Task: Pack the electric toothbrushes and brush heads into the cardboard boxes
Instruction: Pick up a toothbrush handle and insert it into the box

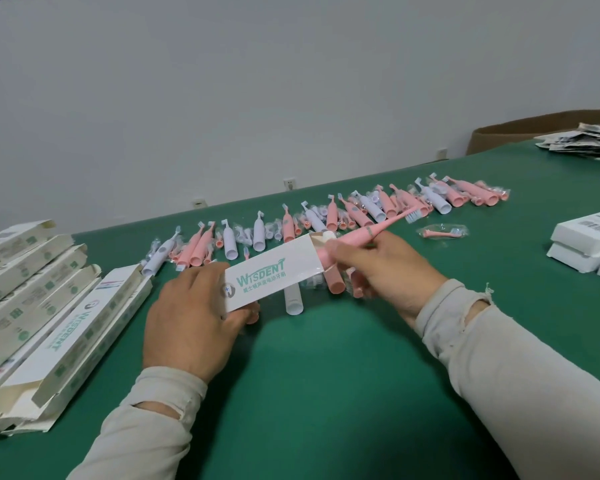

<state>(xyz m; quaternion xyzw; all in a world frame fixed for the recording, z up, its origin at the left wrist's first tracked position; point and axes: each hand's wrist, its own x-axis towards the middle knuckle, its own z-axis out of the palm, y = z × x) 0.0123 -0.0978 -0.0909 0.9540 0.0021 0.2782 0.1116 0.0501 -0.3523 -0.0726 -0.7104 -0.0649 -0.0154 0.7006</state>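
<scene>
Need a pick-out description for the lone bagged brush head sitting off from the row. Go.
Start at the long row of toothbrushes across the green table. Follow it toward the right hand; just beyond it lies a pink bagged brush head. Unlike the rest, it lies alone on bare table, apart from the row.

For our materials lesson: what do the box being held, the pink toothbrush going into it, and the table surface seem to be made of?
Box: thin white cardboard, lightly glossy, with printed green lettering and folded flaps.
Pink toothbrush: likely moulded plastic, smooth matte body, white bristles at the tip.
Table surface: green, matte and even, probably a rubber or vinyl mat; the picture cannot settle which.
</scene>
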